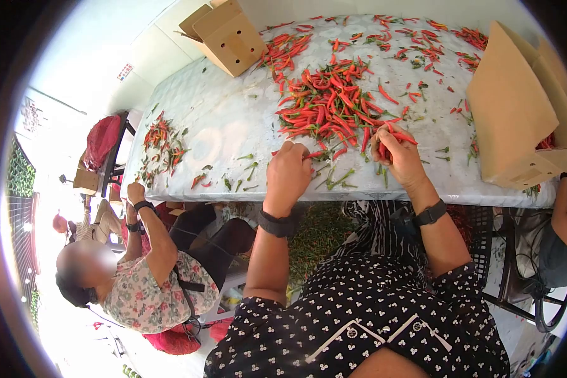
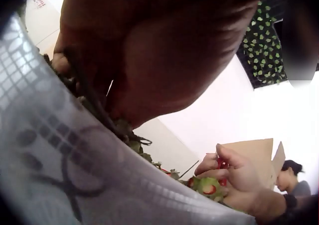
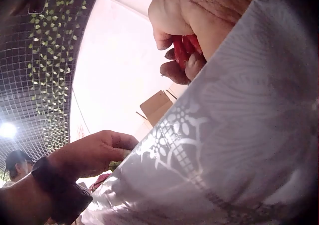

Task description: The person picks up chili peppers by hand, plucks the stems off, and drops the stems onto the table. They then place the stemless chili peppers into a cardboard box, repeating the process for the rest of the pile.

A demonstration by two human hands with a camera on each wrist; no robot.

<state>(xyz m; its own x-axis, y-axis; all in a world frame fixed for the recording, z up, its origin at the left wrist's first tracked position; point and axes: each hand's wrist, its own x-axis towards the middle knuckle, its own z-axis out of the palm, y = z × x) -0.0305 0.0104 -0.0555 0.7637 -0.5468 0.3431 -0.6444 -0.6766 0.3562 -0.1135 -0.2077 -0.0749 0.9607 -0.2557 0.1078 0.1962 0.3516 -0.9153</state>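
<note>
Red chillies (image 3: 181,53) sit clasped in the right hand (image 1: 397,154), the heap (image 1: 329,104) just beyond. I cannot tell whether the left hand (image 1: 288,173), near stems (image 1: 341,183), pinches anything.

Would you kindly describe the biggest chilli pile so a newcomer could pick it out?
In the head view, find the pale table. Look between the far box and the right-hand box: the pile lies there. It is the biggest, thickest red mound; nearby chillies lie more thinly scattered.
</note>
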